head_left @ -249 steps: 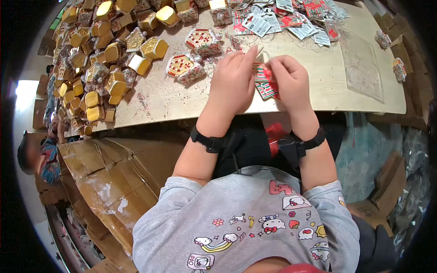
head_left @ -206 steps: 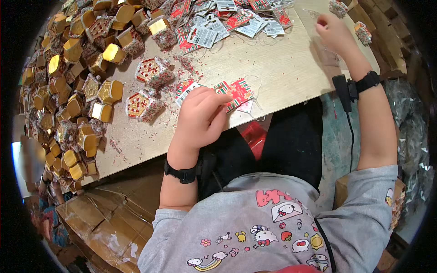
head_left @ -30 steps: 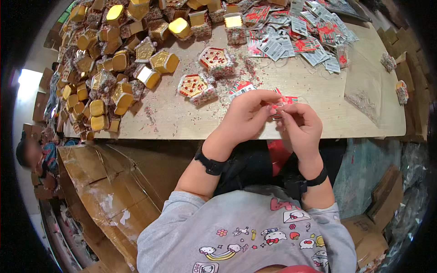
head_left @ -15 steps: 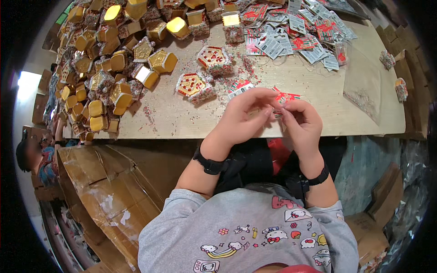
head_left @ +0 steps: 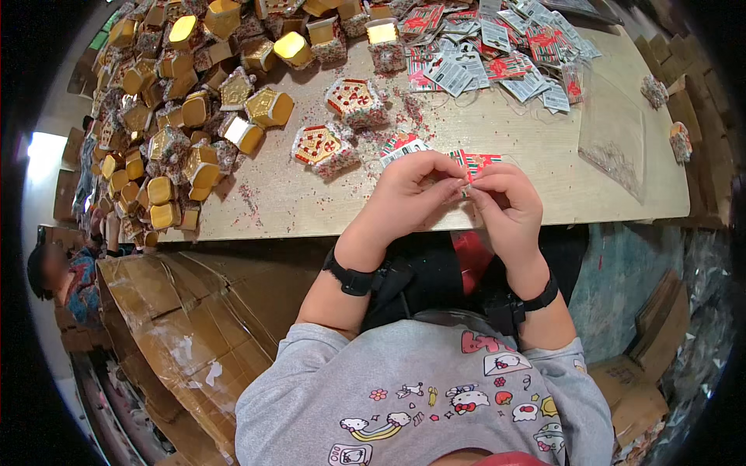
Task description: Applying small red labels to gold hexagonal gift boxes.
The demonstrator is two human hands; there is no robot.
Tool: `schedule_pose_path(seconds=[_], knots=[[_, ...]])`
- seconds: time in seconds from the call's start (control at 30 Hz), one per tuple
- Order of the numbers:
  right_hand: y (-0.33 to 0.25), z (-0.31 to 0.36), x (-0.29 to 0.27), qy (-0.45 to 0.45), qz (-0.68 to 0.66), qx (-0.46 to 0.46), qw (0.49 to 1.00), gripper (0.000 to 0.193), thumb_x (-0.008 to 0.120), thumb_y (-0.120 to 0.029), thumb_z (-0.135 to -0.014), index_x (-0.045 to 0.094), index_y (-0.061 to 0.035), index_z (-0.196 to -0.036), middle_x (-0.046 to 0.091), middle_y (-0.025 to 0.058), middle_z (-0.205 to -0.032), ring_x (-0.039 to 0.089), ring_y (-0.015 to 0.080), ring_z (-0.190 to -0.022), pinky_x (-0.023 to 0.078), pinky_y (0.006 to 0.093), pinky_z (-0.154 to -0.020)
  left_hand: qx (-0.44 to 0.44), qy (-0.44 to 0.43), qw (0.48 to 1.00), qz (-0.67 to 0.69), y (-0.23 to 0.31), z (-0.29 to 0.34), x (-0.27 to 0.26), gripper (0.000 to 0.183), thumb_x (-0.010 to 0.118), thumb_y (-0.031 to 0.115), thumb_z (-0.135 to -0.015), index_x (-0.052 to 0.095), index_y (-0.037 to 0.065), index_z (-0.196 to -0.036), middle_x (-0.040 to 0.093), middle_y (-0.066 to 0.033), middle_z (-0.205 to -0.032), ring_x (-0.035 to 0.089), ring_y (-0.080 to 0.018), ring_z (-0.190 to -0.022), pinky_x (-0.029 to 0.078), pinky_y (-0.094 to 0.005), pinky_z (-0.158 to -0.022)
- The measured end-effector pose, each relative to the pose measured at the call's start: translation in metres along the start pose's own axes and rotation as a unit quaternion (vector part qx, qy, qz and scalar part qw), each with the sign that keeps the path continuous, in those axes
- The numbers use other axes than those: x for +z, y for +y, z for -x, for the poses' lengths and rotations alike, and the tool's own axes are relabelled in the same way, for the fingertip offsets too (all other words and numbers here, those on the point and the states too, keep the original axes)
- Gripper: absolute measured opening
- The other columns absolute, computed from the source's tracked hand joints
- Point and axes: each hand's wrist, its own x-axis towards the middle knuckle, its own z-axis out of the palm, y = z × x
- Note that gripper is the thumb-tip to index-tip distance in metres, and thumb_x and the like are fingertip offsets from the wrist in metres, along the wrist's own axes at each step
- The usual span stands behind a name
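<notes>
Pinching a small red-and-green card (head_left: 472, 165) between both sets of fingertips, I am keeping my left hand (head_left: 408, 198) and right hand (head_left: 505, 206) pressed close together just above the bench (head_left: 544, 186) edge, probably so the fiddly piece is staying steady. Finished hexagonal boxes (head_left: 318, 147) are lying near, with loose tags (head_left: 505, 46) heaped farther back within reach.

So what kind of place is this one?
Likely a small hand-assembly or packing workshop: a plywood table heaped with gold boxes, piles of printed tags, cardboard beside it.
</notes>
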Motion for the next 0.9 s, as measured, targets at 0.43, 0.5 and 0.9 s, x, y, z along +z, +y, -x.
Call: schedule_pose_path(seconds=[0.43,0.5,0.9], knots=[[-0.005,-0.007,-0.006,-0.082,-0.124,0.211,0.966,0.013,0.058,0.001,-0.081,0.062,0.0008,-0.093,0.059,0.0036,-0.078,0.052,0.0058,-0.059,0.041,0.0182,-0.052,0.221,0.013,0.967,-0.127,0.001,-0.003,-0.008,0.013,0.067,-0.004,-0.067,0.066,0.002,-0.078,0.057,-0.0062,-0.083,0.055,-0.0171,-0.082,0.044,-0.0277,-0.072],[-0.006,-0.007,-0.005,-0.076,-0.116,0.23,0.963,0.012,0.058,0.001,-0.081,0.062,0.0009,-0.092,0.059,0.0032,-0.077,0.052,0.0059,-0.058,0.042,0.0184,-0.052,0.24,0.026,0.965,-0.107,0.001,-0.003,-0.008,0.013,0.068,-0.004,-0.067,0.067,0.004,-0.078,0.057,-0.0043,-0.079,0.055,-0.0144,-0.075,0.045,-0.025,-0.065],[-0.006,-0.013,-0.003,-0.101,-0.166,0.07,0.978,0.018,0.059,0.006,-0.076,0.063,-0.0006,-0.093,0.058,0.0073,-0.089,0.055,0.008,-0.078,0.045,0.0202,-0.063,0.316,-0.036,0.929,-0.191,0.002,-0.005,-0.01,0.016,0.069,-0.001,-0.064,0.068,0.007,-0.079,0.059,-0.0049,-0.086,0.054,-0.0189,-0.081,0.043,-0.0298,-0.071]])
